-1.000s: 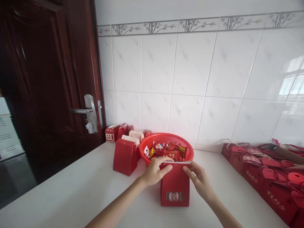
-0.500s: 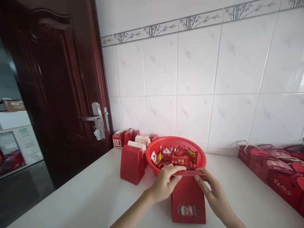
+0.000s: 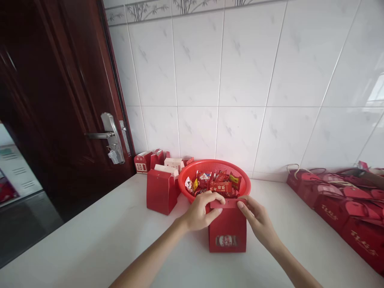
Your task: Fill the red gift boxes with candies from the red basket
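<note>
The white tiled wall fills the far side of the room, and the dark wooden door stands on the left. Below them spreads the white table. Along its right side I can see a crowded block of dark red boxes, some with cord handles. In the far middle sits the red plastic basket, and just to its left is a cluster of small cartons, red and cream.

The red gift box stands upright on the near side of the basket, partly in front of its rim. It is between the person's two hands, its top edge in their fingers and its lower part clear of them. The left hand comes in from the near left, fingers curled over the top, thumb pressed toward the near face. The right hand mirrors it from the near right, thumb at the top corner, fingers bent behind. Both are nearly closed, pinching the box's top strip.

Wrapped sweets lie heaped in the basket. A little window shows low on the box's near face.
</note>
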`<action>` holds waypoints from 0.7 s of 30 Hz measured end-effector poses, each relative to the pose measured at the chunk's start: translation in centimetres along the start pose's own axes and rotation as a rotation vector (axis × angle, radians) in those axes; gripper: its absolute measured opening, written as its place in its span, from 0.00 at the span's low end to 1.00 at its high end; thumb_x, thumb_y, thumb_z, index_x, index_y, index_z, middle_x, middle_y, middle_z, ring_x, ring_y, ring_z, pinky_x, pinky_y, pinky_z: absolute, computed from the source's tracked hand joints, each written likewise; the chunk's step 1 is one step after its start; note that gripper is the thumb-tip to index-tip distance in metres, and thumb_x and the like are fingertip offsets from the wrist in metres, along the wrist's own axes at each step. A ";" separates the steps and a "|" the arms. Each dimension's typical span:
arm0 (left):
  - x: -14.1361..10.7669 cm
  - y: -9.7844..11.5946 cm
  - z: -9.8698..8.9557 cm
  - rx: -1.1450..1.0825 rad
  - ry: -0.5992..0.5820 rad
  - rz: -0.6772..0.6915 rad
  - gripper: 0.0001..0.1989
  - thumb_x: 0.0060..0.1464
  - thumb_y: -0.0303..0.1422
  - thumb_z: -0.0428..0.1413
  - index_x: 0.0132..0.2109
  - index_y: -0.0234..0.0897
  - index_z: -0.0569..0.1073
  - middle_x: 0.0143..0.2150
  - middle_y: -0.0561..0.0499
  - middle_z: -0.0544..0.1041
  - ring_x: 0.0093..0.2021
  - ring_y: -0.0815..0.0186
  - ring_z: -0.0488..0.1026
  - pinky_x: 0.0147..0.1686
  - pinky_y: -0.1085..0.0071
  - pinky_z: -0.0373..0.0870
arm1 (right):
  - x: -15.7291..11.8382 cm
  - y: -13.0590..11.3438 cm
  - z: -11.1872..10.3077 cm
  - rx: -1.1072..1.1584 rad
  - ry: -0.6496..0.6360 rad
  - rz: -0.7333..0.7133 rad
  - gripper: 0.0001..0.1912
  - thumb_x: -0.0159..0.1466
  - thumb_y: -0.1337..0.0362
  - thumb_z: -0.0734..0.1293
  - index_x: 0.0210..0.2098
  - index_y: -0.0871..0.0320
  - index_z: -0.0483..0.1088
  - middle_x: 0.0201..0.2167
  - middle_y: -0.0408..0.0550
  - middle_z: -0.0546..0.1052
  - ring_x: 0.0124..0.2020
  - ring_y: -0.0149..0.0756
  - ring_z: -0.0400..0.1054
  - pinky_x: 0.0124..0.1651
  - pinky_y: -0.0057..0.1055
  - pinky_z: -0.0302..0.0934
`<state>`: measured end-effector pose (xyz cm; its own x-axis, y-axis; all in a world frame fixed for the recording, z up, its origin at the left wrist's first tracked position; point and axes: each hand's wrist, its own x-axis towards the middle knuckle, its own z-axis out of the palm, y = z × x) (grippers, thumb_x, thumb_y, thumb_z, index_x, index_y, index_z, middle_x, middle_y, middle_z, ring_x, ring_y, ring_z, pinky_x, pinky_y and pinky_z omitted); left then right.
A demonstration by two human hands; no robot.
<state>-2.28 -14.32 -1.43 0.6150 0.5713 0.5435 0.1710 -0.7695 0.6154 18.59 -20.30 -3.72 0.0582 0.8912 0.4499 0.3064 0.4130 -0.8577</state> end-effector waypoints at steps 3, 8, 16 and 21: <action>0.2 0.4 -0.7 -0.067 -0.060 -0.050 0.10 0.51 0.31 0.56 0.42 0.39 0.76 0.43 0.50 0.81 0.44 0.60 0.75 0.52 0.64 0.69 | 0.0 0.2 0.1 0.013 0.008 -0.009 0.21 0.67 0.45 0.63 0.32 0.56 0.71 0.28 0.46 0.76 0.30 0.37 0.68 0.34 0.31 0.64; 0.6 0.3 -1.4 -0.141 -0.088 -0.185 0.15 0.59 0.35 0.53 0.50 0.41 0.78 0.53 0.49 0.80 0.54 0.56 0.75 0.56 0.63 0.70 | -0.1 0.3 0.1 0.013 0.040 -0.034 0.20 0.67 0.46 0.63 0.32 0.56 0.71 0.28 0.45 0.75 0.31 0.36 0.67 0.36 0.31 0.64; 0.4 -0.9 -1.2 -0.086 -0.080 -0.183 0.19 0.62 0.41 0.54 0.53 0.38 0.79 0.55 0.45 0.80 0.58 0.54 0.75 0.57 0.61 0.71 | 0.0 0.5 0.0 0.027 0.042 -0.049 0.18 0.67 0.47 0.64 0.37 0.55 0.73 0.33 0.47 0.78 0.35 0.39 0.71 0.39 0.33 0.67; 0.4 -0.8 -1.2 -0.012 -0.057 -0.152 0.22 0.62 0.45 0.53 0.55 0.39 0.78 0.55 0.46 0.80 0.58 0.54 0.75 0.57 0.60 0.72 | 0.0 0.4 -0.1 -0.033 0.064 -0.084 0.18 0.67 0.47 0.64 0.45 0.52 0.74 0.42 0.48 0.81 0.40 0.40 0.74 0.44 0.36 0.68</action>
<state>-3.09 -13.16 -1.07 0.6257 0.6634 0.4103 0.2562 -0.6716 0.6952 18.83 -20.20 -4.06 0.0913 0.8392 0.5361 0.3436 0.4787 -0.8080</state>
